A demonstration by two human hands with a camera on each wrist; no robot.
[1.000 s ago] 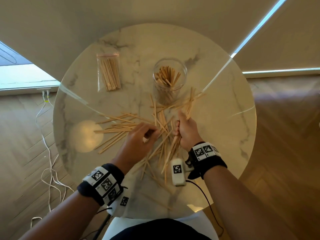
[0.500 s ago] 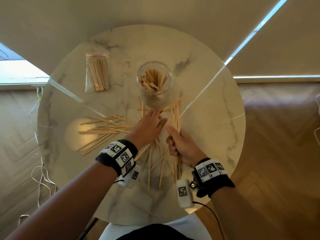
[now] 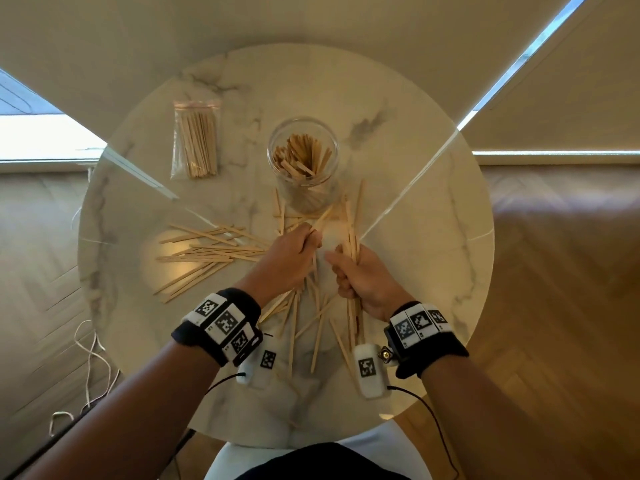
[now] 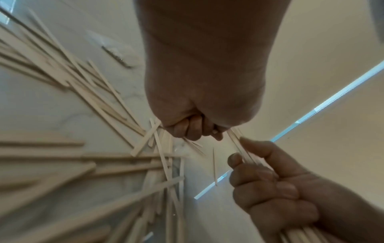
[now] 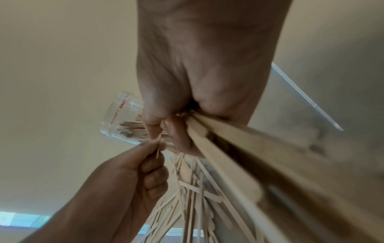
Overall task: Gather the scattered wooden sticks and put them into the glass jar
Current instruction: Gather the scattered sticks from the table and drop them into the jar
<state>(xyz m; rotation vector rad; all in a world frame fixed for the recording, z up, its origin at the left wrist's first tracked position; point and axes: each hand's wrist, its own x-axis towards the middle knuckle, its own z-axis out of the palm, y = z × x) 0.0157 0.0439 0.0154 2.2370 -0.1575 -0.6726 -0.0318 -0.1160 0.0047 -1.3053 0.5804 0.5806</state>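
Change: half a second ago the left hand (image 3: 289,259) lay with fingers stretched over the loose pale wooden sticks (image 3: 211,251); now it is lifted and pinching one thin stick (image 3: 322,220), angled toward the right hand (image 3: 363,285).
Meaning: it looks like a hand-over, the single stick joining the bundle of sticks (image 3: 351,233) before a trip to the jar.
Left grip: closed, thumb and curled fingers pinching that one stick.
Right grip: closed in a fist round the upright bundle, its ends showing above and below the hand.
Jar: the clear round glass jar (image 3: 304,188) stands on the round white marble surface (image 3: 433,237) just beyond both hands, already partly filled.
Left to do: many sticks lie fanned to the left and under the wrists; a clear plastic bag of sticks (image 3: 195,143) sits apart.
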